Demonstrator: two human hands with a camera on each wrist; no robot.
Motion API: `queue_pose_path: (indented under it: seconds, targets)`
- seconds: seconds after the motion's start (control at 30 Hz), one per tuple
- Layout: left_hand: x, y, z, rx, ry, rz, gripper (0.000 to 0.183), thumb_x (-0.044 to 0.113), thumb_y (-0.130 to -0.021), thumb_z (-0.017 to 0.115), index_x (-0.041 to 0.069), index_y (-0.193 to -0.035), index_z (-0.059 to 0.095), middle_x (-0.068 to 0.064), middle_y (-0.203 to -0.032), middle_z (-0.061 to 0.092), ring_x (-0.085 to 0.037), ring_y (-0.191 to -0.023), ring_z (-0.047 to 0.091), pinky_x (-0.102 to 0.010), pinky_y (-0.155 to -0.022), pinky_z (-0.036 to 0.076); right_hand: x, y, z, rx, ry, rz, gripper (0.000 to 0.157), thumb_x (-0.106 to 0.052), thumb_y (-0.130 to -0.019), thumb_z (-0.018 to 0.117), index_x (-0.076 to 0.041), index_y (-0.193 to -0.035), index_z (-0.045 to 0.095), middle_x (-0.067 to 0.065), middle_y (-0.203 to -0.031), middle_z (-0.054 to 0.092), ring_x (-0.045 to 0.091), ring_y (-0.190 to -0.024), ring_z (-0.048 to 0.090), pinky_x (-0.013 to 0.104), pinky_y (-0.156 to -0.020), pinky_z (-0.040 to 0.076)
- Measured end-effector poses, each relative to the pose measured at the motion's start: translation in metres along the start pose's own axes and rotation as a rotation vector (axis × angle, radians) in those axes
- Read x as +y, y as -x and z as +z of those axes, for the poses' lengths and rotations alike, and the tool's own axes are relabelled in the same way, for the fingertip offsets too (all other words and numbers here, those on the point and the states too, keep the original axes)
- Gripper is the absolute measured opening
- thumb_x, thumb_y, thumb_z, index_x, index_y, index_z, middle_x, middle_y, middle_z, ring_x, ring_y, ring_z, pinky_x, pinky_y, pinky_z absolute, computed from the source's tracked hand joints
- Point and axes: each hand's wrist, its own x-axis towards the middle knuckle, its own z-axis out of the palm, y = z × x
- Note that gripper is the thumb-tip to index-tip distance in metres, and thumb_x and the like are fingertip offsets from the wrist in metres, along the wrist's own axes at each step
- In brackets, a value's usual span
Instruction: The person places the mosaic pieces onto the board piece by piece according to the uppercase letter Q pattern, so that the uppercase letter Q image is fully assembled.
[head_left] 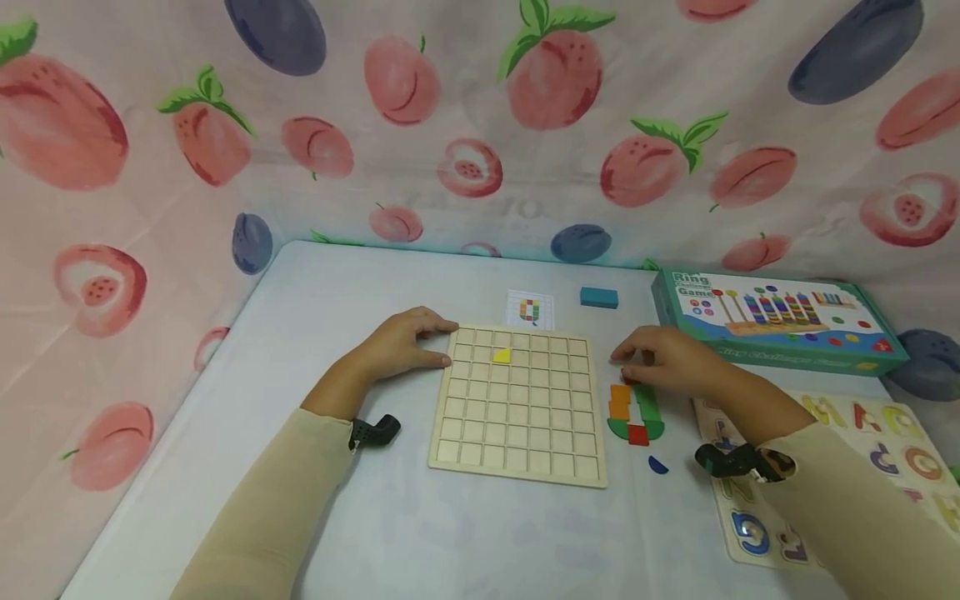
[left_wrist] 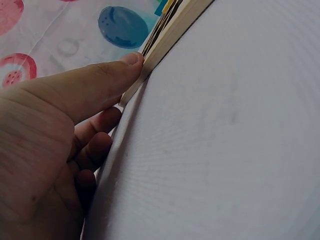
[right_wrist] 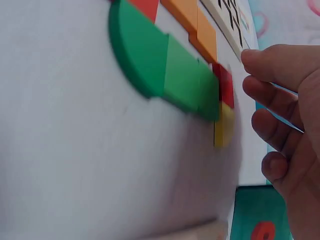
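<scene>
Grid board (head_left: pixel 517 408), pale wood, one: flat at mid-table (head_left: pixel 510 533), bearing one yellow piece (head_left: pixel 502 356) left of centre, toward the far edge. Left hand (head_left: pixel 405 340): thumb and forefinger touching the board's left side by the far-left corner; grip spread, closed round nothing. Right hand (head_left: pixel 663 358): fingers loosely bent over the far end of a cluster right of the board; grip empty, as far as we can see. Cluster: orange pieces (head_left: pixel 619 402), green pieces (right_wrist: pixel 185 75), red piece (head_left: pixel 638 436) at the near end; blue half-round piece (head_left: pixel 657 465) lying apart, nearer.

Hazards, in our judgement:
1. Board slip: a hard push from the left fingers could drive it rightward into the cluster.
2. Scatter: the right hand's lower fingers could brush neighbours, since pieces lie packed together.
3. Dislodging: a jolt could unseat the yellow piece.
</scene>
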Motion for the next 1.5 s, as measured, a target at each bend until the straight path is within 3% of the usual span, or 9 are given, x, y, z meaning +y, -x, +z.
queue_pose_path:
  seconds: [0.23,0.6,0.8,1.1,1.5]
  targets:
    - [0.0,0.002,-0.001,0.005,0.006,0.002,0.056,0.035,-0.09,0.09,0.023,-0.142,0.072,0.004,-0.137,0.064,-0.02,-0.123,0.058,-0.046,-0.109,0.045,-0.001,0.011,-0.003,-0.016,0.033,0.031,0.022,-0.016,-0.097,0.082,-0.015,-0.119,0.081,-0.005,-0.11,0.073,0.016,-0.083,0.055,0.028,-0.069,0.049]
    - [0.001,0.002,-0.001,-0.002,-0.005,0.037,0.057,0.033,-0.09,0.09,0.02,-0.143,0.071,0.002,-0.136,0.065,-0.021,-0.129,0.058,-0.046,-0.112,0.043,0.005,0.009,0.004,0.002,0.112,0.028,0.018,-0.015,-0.095,0.084,-0.016,-0.113,0.08,-0.006,-0.103,0.07,0.015,-0.085,0.056,0.031,-0.073,0.052]
    - [0.0,0.001,0.0,-0.001,-0.002,0.039,0.057,0.033,-0.09,0.089,0.02,-0.142,0.071,0.002,-0.136,0.065,-0.02,-0.127,0.058,-0.045,-0.111,0.044,0.002,0.008,0.004,0.003,0.092,0.069,0.017,-0.013,-0.095,0.083,-0.016,-0.111,0.076,-0.007,-0.096,0.067,0.017,-0.084,0.057,0.033,-0.073,0.052]
    - [-0.001,0.001,0.0,0.007,0.0,0.042,0.057,0.034,-0.09,0.09,0.021,-0.142,0.072,0.003,-0.137,0.065,-0.02,-0.128,0.058,-0.046,-0.111,0.044,0.001,0.008,0.006,0.026,0.076,0.081,0.013,-0.01,-0.101,0.075,-0.015,-0.113,0.074,-0.004,-0.1,0.07,0.019,-0.089,0.059,0.037,-0.078,0.054]
    - [-0.001,0.001,0.0,0.007,-0.018,0.043,0.057,0.035,-0.09,0.089,0.022,-0.142,0.071,0.003,-0.137,0.065,-0.019,-0.126,0.058,-0.045,-0.11,0.045,-0.005,0.003,-0.002,0.022,-0.041,0.132,0.014,-0.01,-0.107,0.067,-0.014,-0.117,0.075,0.002,-0.104,0.069,0.022,-0.086,0.058,0.029,-0.069,0.052]
